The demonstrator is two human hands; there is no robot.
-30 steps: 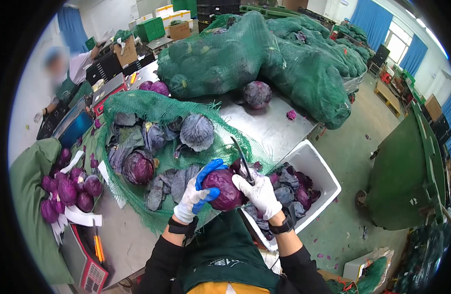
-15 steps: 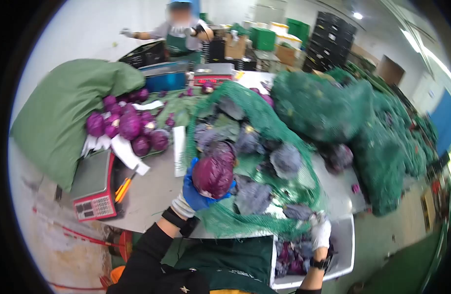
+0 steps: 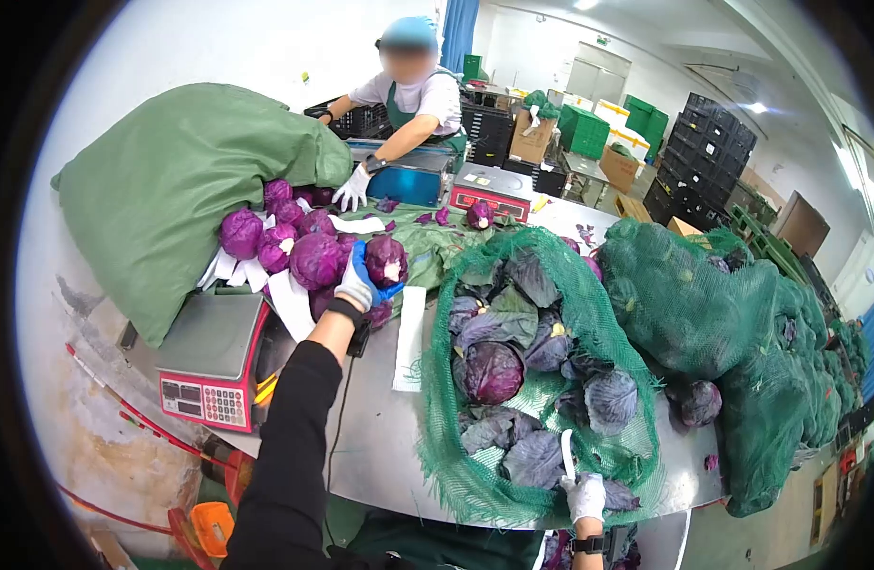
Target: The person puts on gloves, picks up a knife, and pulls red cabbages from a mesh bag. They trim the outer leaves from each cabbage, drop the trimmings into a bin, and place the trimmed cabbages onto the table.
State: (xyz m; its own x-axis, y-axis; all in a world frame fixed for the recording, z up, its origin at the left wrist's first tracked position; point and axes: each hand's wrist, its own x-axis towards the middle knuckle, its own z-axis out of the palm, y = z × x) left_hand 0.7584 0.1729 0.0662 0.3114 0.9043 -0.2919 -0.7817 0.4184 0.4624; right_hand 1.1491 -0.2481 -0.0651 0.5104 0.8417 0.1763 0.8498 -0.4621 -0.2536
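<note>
My left hand (image 3: pixel 359 277), in a blue and white glove, is stretched out to the cabbage pile on the left. Its fingers are curled round a trimmed red cabbage (image 3: pixel 387 258) with its pale cut stem showing. My right hand (image 3: pixel 584 496), in a white glove, is closed on a knife (image 3: pixel 568 454) whose curved pale blade points up. It is at the near edge of an open green net bag (image 3: pixel 636 380). Inside the net lie a whole red cabbage (image 3: pixel 494 370), a greyish-purple cabbage (image 3: pixel 611 401) and loose outer leaves (image 3: pixel 532 461).
A red-and-grey scale (image 3: pixel 204 375) and a big green sack (image 3: pixel 190 180) stand left. Full net bags (image 3: pixel 684 294) fill the right. Across the steel table (image 3: pixel 370 427) a co-worker (image 3: pixel 423 100) reaches a gloved hand (image 3: pixel 353 188) near the pile. A white bin (image 3: pixel 673 537) is below.
My left hand has carried the cabbage from above the net's edge to the pile at the left. The co-worker has leaned in over the table. The view has shifted.
</note>
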